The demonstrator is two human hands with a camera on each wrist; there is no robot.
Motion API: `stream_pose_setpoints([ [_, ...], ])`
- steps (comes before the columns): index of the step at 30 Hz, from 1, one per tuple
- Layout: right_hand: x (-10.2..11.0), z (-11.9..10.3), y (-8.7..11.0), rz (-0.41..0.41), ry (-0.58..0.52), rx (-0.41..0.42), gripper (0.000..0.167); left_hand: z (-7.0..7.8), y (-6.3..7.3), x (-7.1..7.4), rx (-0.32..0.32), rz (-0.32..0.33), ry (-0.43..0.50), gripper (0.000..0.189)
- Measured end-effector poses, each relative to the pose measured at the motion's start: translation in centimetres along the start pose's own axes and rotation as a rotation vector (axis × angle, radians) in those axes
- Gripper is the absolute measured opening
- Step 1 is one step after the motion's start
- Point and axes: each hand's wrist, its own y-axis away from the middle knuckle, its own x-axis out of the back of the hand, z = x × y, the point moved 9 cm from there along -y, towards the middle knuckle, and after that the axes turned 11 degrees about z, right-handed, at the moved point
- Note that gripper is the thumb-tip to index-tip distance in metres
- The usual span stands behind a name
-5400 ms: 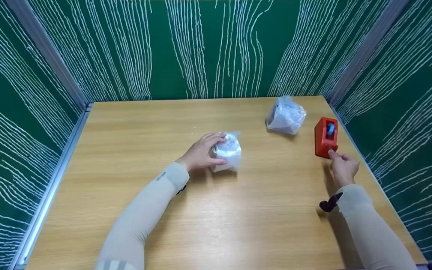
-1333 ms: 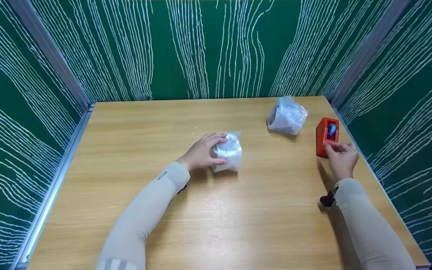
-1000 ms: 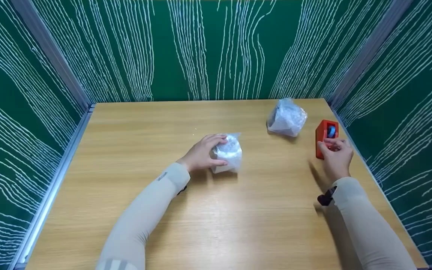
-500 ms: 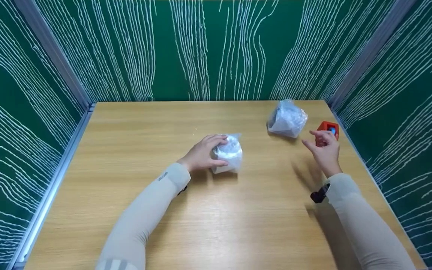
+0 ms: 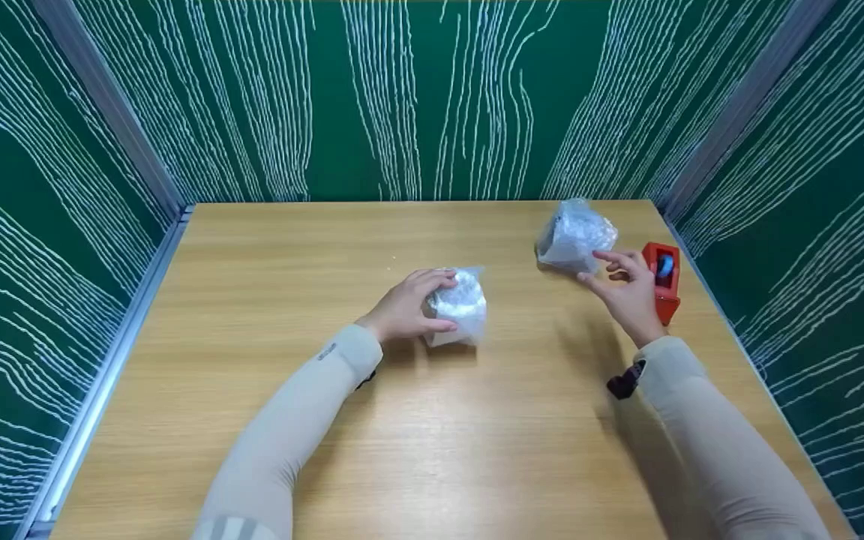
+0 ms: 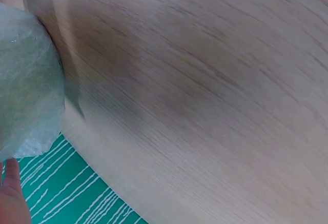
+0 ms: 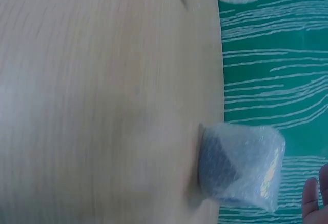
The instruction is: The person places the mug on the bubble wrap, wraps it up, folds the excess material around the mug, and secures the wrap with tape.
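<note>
My left hand (image 5: 406,306) grips a small bubble-wrapped bundle (image 5: 460,307) at mid-table, fingers over its top and thumb along the near side. In the left wrist view, the wrapped bundle (image 6: 28,83) fills the left edge above a fingertip (image 6: 11,172). My right hand (image 5: 631,296) is raised just left of a red tape dispenser (image 5: 663,277), with thumb and index finger apart. No tape can be made out between them. Behind its fingertips stands a second bubble-wrapped bundle (image 5: 574,234). The right wrist view shows that second bundle (image 7: 241,165) beside the right fingers (image 7: 310,198).
The wooden tabletop (image 5: 289,255) is enclosed by green panels (image 5: 477,97) with white wavy lines, in grey metal frames. The dispenser stands near the right table edge. A dark wrist device (image 5: 625,381) hangs below the right cuff.
My right hand has left the front of the tape dispenser and moved left towards the second bundle, thumb and index finger spreading apart. My left hand and its bundle have stayed in place.
</note>
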Motion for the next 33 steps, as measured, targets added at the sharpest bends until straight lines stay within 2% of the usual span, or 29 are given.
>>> stream_pose_setpoints([
  [10,-2.6,-1.5,0.7,-0.167,0.0,-0.029,0.05,-0.3,0.0,0.0,0.033,-0.002,0.0,0.078],
  [17,-4.7,-2.4,1.4,-0.258,-0.056,-0.005,0.056,-0.4,0.0,0.0,0.03,0.004,0.004,0.079],
  [25,-7.1,-4.4,2.4,-0.289,-0.127,0.086,0.057,-0.5,0.0,-0.1,0.03,0.0,-0.006,0.078],
  [33,-9.4,-5.5,3.5,-0.347,-0.128,0.128,0.059,-0.4,0.0,-0.1,0.018,0.002,-0.013,0.079],
])
